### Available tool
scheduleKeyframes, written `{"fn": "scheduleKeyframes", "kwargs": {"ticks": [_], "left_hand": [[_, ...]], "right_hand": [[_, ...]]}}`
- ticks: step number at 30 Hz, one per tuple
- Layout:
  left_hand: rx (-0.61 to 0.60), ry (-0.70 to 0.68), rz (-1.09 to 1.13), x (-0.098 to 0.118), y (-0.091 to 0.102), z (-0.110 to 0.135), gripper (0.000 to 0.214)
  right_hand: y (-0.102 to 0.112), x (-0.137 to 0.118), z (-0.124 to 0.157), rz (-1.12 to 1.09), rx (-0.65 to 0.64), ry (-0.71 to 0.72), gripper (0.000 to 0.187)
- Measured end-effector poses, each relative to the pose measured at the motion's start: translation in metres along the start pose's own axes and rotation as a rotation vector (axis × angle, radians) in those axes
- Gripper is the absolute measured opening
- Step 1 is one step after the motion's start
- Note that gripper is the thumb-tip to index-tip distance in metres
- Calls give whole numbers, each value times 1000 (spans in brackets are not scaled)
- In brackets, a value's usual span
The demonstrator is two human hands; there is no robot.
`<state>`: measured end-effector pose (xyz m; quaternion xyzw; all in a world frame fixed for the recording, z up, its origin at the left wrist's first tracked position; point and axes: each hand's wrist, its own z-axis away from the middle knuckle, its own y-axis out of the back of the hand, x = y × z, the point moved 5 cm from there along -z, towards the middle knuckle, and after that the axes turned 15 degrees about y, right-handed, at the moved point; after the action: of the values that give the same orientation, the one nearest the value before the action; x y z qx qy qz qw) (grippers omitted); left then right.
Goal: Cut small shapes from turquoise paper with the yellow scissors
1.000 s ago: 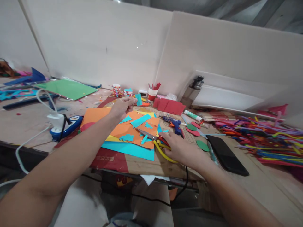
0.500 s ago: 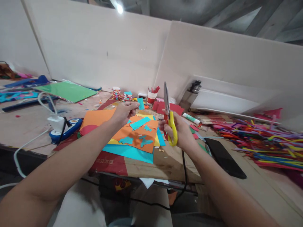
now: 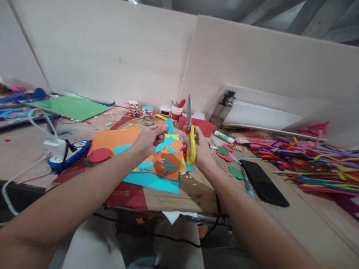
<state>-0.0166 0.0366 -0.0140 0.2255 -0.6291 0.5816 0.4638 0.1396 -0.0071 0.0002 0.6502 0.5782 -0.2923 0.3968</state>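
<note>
My left hand (image 3: 150, 138) pinches a small teal paper piece (image 3: 169, 126) above a pile of coloured paper. My right hand (image 3: 199, 147) grips yellow-handled scissors (image 3: 190, 134) with the blades closed and pointing straight up, a short way right of the teal piece. Below both hands lie an orange sheet (image 3: 164, 168) strewn with teal scraps and a teal sheet (image 3: 151, 181) on the cardboard-covered table (image 3: 193, 192).
A black phone (image 3: 263, 183) lies right of my right arm, beside green and red paper circles (image 3: 235, 172). A heap of pipe cleaners (image 3: 314, 164) fills the far right. A power strip (image 3: 67, 157) with cables sits left; a green sheet (image 3: 70, 107), red cup (image 3: 176, 111) and bottle (image 3: 223, 108) stand behind.
My right hand picked the scissors up off the table, raised them upright and moved them left towards the teal piece. My left hand kept holding that piece.
</note>
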Motion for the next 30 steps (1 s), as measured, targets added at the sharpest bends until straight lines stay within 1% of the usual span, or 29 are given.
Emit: {"fn": "scheduleKeyframes", "kwargs": {"ticks": [4, 7, 10, 15, 22, 30], "left_hand": [[29, -96, 109, 17, 4, -3, 19], [57, -120, 172, 22, 8, -5, 20], [101, -123, 232, 21, 11, -5, 22], [120, -105, 275, 17, 13, -8, 20], [147, -81, 303, 12, 15, -9, 18], [127, -45, 291, 9, 15, -9, 17]], "right_hand": [[-3, -8, 6, 212, -184, 85, 40], [-7, -8, 11, 369, -305, 74, 38], [-11, -11, 14, 449, -366, 65, 37], [-14, -14, 16, 464, -389, 42, 36], [-17, -13, 17, 406, -402, 13, 33], [-19, -13, 19, 364, -385, -37, 35]]}}
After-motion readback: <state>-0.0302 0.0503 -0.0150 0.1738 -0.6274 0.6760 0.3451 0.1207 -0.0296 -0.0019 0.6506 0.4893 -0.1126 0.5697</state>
